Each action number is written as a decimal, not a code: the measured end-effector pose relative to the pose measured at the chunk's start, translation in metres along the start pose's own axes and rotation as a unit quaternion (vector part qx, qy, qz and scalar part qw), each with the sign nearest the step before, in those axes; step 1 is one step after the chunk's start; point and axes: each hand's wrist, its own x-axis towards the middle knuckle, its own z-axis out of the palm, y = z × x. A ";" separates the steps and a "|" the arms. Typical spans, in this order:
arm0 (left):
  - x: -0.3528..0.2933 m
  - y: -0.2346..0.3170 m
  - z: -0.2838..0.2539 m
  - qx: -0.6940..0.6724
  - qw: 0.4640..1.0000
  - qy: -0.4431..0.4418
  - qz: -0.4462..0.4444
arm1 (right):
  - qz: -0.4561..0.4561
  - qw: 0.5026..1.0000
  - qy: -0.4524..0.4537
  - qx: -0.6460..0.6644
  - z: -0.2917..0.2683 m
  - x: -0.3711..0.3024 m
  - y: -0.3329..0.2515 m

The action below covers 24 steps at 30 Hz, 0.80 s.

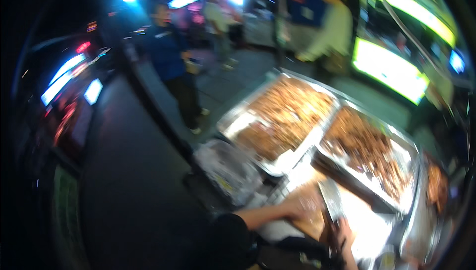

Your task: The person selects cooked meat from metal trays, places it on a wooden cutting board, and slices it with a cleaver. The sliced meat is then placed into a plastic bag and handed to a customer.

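Although the head view is smeared by motion, I can make out the broad-bladed knife [330, 199] by the right edge of the wooden board [311, 185], its blade pointing up and away from me and its grip end toward my body. My right hand [343, 234] is at that grip end, its fingers apparently closed around the handle; the handle itself is mostly hidden. My left hand [303, 207] is over the board, left of the blade, with a shiny glare across it; whether those fingers are spread, or pinch something, I cannot tell. I judge the knife stiff and fairly heavy, with its weight toward the wide blade, so I'd want a full wrap well up the handle, thumb braced near the blade's root, and nothing of me along the edge. Grease could make the handle slick, so a firm squeeze seems wise. Beyond the board, the left foil tray [288, 162] and the right foil tray [405, 201] hold heaps of brown food pieces, which look soft and likely slippery, better scooped than pinched. The clear plastic container [225, 168] beside the left tray looks light and easily dented, best taken by its rim.
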 end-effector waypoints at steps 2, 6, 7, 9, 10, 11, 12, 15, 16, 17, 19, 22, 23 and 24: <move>-0.014 0.005 -0.002 0.085 0.983 -0.157 -0.038 | 0.025 0.999 -0.012 -0.024 -0.001 -0.014 -0.005; -0.055 0.034 -0.054 0.040 0.987 0.140 -0.067 | -0.018 0.994 0.111 -0.008 -0.001 -0.027 0.002; -0.061 0.048 -0.064 0.020 0.982 0.155 -0.108 | 0.002 0.994 0.110 -0.012 -0.002 -0.035 0.003; -0.063 0.068 -0.072 -0.014 0.980 0.180 -0.085 | 0.018 0.988 0.153 -0.010 -0.004 -0.058 0.005; -0.062 0.075 -0.077 -0.041 0.973 0.201 -0.104 | 0.050 0.988 0.148 0.001 -0.008 -0.074 0.002; -0.059 0.083 -0.077 -0.063 0.975 0.185 -0.109 | 0.065 0.985 0.162 0.011 -0.011 -0.091 0.001; -0.052 0.089 -0.075 -0.083 0.974 0.175 -0.122 | 0.064 0.979 0.194 0.015 -0.015 -0.107 0.002; -0.021 0.100 -0.074 -0.151 0.978 0.135 -0.058 | 0.208 0.958 0.191 0.043 -0.019 -0.165 -0.013; -0.005 0.106 -0.068 -0.189 0.973 0.134 -0.012 | 0.247 0.948 0.200 0.033 -0.019 -0.189 -0.016; 0.012 0.114 -0.061 -0.191 0.976 0.099 0.021 | 0.270 0.935 0.228 0.025 -0.020 -0.213 -0.017; 0.045 0.139 -0.043 -0.231 0.969 0.035 0.078 | 0.378 0.895 0.235 0.029 -0.022 -0.261 -0.024; 0.084 0.190 -0.014 -0.232 0.954 -0.041 0.184 | 0.531 0.806 0.256 0.055 -0.032 -0.336 -0.024; 0.093 0.210 -0.005 -0.221 0.950 -0.065 0.209 | 0.552 0.791 0.265 -0.006 -0.042 -0.362 -0.015; 0.101 0.230 0.004 -0.217 0.946 -0.089 0.224 | 0.557 0.768 0.304 -0.084 -0.058 -0.388 0.000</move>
